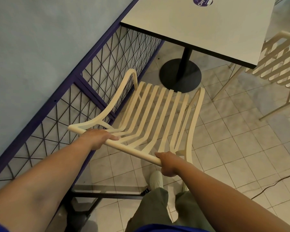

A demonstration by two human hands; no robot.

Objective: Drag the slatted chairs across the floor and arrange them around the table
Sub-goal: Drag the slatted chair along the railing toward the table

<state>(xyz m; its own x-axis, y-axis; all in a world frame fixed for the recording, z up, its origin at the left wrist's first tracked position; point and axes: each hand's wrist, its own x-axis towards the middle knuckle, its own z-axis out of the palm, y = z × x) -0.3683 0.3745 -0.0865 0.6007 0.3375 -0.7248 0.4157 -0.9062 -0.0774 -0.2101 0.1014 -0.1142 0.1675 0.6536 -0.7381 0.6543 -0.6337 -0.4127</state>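
Observation:
A cream slatted chair point(155, 113) stands directly in front of me on the tiled floor, its seat facing the white table point(199, 25). My left hand point(97, 138) grips the left part of its top back rail. My right hand point(167, 163) grips the right end of the same rail. The table rests on a black pedestal with a round base point(179, 75), just beyond the chair's front edge. A second cream slatted chair point(281, 61) sits at the table's right side, partly cut off by the frame edge.
A purple metal frame with wire mesh point(94, 81) runs along the light blue wall on the left, close to the chair's left arm. A dark cable point(274, 183) lies on the tiles at the right. My feet point(156, 180) stand just behind the chair.

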